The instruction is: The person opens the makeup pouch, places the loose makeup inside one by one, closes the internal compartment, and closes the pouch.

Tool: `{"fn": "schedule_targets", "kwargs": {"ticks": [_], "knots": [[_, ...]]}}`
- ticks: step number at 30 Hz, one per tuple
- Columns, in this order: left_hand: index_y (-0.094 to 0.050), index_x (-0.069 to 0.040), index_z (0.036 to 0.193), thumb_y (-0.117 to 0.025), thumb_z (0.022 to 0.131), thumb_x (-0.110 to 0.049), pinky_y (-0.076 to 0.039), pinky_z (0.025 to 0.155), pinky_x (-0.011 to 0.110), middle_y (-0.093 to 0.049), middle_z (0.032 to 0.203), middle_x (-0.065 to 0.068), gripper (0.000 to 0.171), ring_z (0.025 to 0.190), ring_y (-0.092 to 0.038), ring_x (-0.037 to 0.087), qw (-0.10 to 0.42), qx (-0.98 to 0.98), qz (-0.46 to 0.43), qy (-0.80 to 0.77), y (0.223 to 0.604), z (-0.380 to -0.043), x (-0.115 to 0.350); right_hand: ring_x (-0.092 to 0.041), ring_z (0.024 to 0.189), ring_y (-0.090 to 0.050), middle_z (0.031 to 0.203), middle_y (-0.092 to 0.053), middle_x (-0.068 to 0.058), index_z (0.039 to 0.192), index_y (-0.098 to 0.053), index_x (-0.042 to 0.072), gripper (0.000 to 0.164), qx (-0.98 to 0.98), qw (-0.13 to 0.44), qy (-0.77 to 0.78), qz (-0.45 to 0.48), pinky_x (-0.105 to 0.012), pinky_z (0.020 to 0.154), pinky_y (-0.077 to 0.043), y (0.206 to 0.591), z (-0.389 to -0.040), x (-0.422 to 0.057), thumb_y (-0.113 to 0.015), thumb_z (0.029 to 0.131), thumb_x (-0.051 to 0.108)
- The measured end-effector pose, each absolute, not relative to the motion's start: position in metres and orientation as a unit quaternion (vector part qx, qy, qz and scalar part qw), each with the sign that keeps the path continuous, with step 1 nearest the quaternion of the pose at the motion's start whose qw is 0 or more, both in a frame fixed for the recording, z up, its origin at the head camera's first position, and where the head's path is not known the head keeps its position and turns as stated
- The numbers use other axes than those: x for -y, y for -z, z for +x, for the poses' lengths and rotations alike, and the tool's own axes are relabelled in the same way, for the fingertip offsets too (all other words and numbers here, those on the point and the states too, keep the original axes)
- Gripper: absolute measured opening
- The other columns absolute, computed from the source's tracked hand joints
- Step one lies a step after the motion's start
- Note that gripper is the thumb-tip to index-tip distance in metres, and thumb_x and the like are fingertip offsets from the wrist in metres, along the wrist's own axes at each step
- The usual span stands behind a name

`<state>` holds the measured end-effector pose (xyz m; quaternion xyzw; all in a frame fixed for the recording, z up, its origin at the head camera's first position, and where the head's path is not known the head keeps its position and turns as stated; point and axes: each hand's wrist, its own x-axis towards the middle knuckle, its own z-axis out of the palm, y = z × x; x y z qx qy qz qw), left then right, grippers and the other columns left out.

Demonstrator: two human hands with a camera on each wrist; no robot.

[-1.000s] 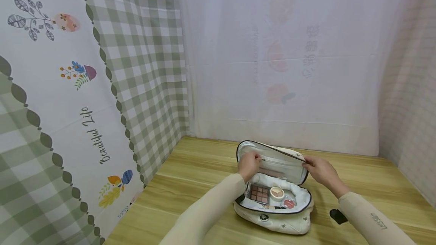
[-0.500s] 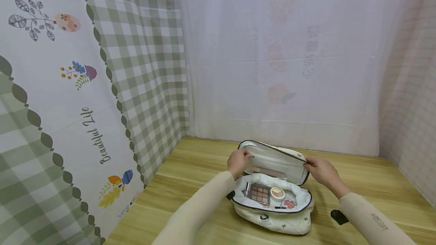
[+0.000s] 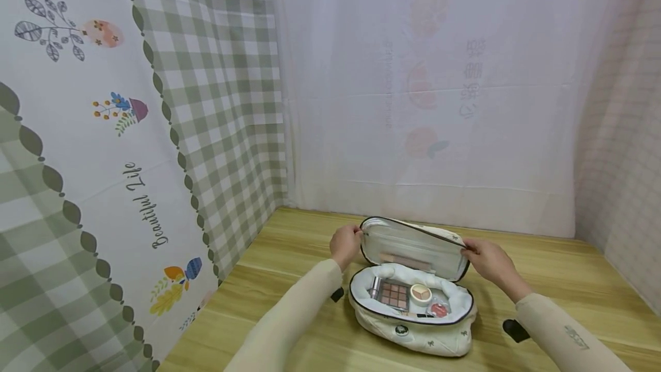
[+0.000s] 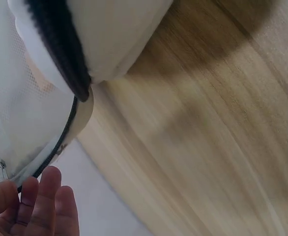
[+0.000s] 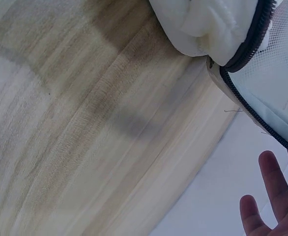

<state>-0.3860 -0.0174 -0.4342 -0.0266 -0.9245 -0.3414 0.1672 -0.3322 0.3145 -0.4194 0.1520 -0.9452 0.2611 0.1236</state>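
Note:
A cream quilted cosmetic bag (image 3: 428, 340) with dark zip edging stands with its lid (image 3: 413, 239) raised. My left hand (image 3: 345, 245) pinches the lid's upper left edge, thumb on the inner side, as the left wrist view shows; a small zip pull (image 4: 2, 164) lies close to the thumb. At the opposite corner, my right hand (image 3: 489, 258) grips the lid's edge. Behind the lid's mesh pocket lies a long pinkish item (image 3: 405, 261). Inside the bag are an eyeshadow palette (image 3: 394, 294), a round three-colour compact (image 3: 420, 294), a silvery tube (image 3: 374, 287) and a red round item (image 3: 439, 309).
The bag sits on a wood-grain table (image 3: 289, 257). A white cloth (image 3: 439, 131) hangs behind the table, and a green checked cloth (image 3: 217, 73) hangs on the left. Another pale checked cloth (image 3: 619, 188) hangs on the right.
My left hand has moved left from the middle of the lid's inner pocket, along it, to the lid's left edge. The right hand stays at its corner.

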Motion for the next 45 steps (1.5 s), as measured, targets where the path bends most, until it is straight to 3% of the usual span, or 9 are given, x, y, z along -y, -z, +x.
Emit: {"fn": "schedule_targets", "kwargs": {"ticks": [8,17,19,24,28,34,39,41,45], "knots": [[-0.070,-0.013,0.087,-0.063,0.095,-0.019,-0.050,0.065,0.039,-0.068,0.083,0.000,0.012,0.079,-0.065,0.022,0.153,0.930,-0.007,0.333,0.438,-0.389,0.022,-0.019,0.076,-0.057,0.091,-0.069,-0.011,0.108,-0.069,-0.002,0.017,0.946,0.124,-0.259,0.152,-0.039,0.063,-0.044,0.419,-0.332,-0.313,-0.060,0.096,0.006],[-0.067,-0.015,0.081,-0.062,0.093,-0.020,-0.044,0.060,0.034,-0.062,0.074,-0.004,0.014,0.068,-0.056,0.015,0.135,0.924,-0.006,0.357,0.439,-0.394,0.027,-0.020,0.077,-0.058,0.093,-0.070,-0.014,0.112,-0.067,-0.006,0.021,0.942,0.133,-0.268,0.152,-0.040,0.064,-0.045,0.422,-0.334,-0.313,-0.060,0.095,0.004],[-0.070,-0.014,0.093,-0.059,0.095,-0.020,-0.047,0.064,0.036,-0.066,0.082,-0.002,0.013,0.074,-0.060,0.017,0.134,0.913,-0.006,0.384,0.437,-0.395,0.028,-0.021,0.077,-0.058,0.093,-0.070,-0.015,0.112,-0.067,-0.007,0.022,0.941,0.136,-0.270,0.152,-0.040,0.065,-0.045,0.422,-0.334,-0.313,-0.059,0.095,0.004],[-0.059,-0.007,0.134,-0.045,0.105,-0.027,-0.049,0.092,0.042,-0.065,0.121,0.010,0.038,0.112,-0.061,0.027,0.077,0.866,-0.057,0.491,0.429,-0.400,0.028,-0.021,0.078,-0.058,0.092,-0.070,-0.014,0.110,-0.067,-0.007,0.020,0.937,0.137,-0.280,0.157,-0.040,0.066,-0.046,0.424,-0.333,-0.313,-0.059,0.094,0.002],[-0.064,-0.006,0.127,-0.040,0.107,-0.035,-0.046,0.097,0.043,-0.064,0.124,0.011,0.042,0.118,-0.057,0.028,0.026,0.850,-0.094,0.517,0.426,-0.401,0.031,-0.022,0.081,-0.060,0.093,-0.070,-0.014,0.110,-0.068,-0.006,0.019,0.936,0.135,-0.289,0.153,-0.042,0.068,-0.047,0.425,-0.332,-0.312,-0.060,0.095,0.003],[-0.066,-0.009,0.129,-0.044,0.107,-0.036,-0.052,0.084,0.042,-0.066,0.123,0.007,0.041,0.105,-0.062,0.026,0.018,0.841,-0.105,0.531,0.429,-0.399,0.038,-0.023,0.082,-0.055,0.097,-0.069,-0.014,0.119,-0.065,-0.006,0.027,0.935,0.103,-0.315,0.125,-0.039,0.067,-0.043,0.427,-0.330,-0.308,-0.057,0.100,0.012],[-0.066,-0.010,0.129,-0.046,0.106,-0.037,-0.055,0.073,0.041,-0.067,0.117,0.006,0.040,0.090,-0.062,0.019,0.003,0.827,-0.099,0.554,0.430,-0.398,0.041,-0.019,0.064,-0.043,0.075,-0.055,-0.007,0.121,-0.063,-0.008,0.031,0.931,0.084,-0.339,0.107,-0.034,0.055,-0.034,0.428,-0.328,-0.305,-0.051,0.103,0.014],[-0.068,-0.010,0.124,-0.046,0.106,-0.036,-0.055,0.074,0.044,-0.067,0.109,0.006,0.038,0.086,-0.061,0.021,0.001,0.824,-0.097,0.558,0.429,-0.398,0.040,-0.019,0.061,-0.040,0.069,-0.047,-0.004,0.117,-0.063,-0.007,0.029,0.930,0.081,-0.343,0.104,-0.033,0.054,-0.032,0.427,-0.328,-0.304,-0.049,0.104,0.015],[-0.071,-0.008,0.109,-0.047,0.106,-0.033,-0.054,0.074,0.047,-0.061,0.087,0.007,0.035,0.073,-0.055,0.021,0.001,0.815,-0.095,0.572,0.428,-0.395,0.039,-0.019,0.063,-0.040,0.071,-0.047,-0.003,0.113,-0.064,-0.007,0.028,0.932,0.086,-0.337,0.104,-0.034,0.055,-0.032,0.424,-0.327,-0.303,-0.048,0.104,0.015]]}}
